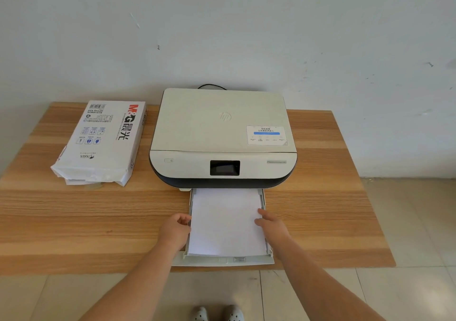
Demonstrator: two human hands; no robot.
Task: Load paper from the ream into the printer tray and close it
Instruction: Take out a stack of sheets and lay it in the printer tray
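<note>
A white printer (222, 133) with a dark base sits at the back of the wooden table (74, 209). Its paper tray (222, 261) is pulled out toward me, past the table's front edge. A stack of white paper (224, 219) lies flat in the tray. My left hand (175, 229) rests against the tray's left side, fingers curled at the paper's edge. On the stack's right edge lies my right hand (271, 224), fingers spread on the sheets. The opened paper ream (103, 140) in its white wrapper lies to the left of the printer.
A black cable (212, 86) runs behind the printer, along the white wall. Tiled floor (407, 222) shows to the right of and below the table. My feet in grey shoes (217, 313) stand at the table's front edge.
</note>
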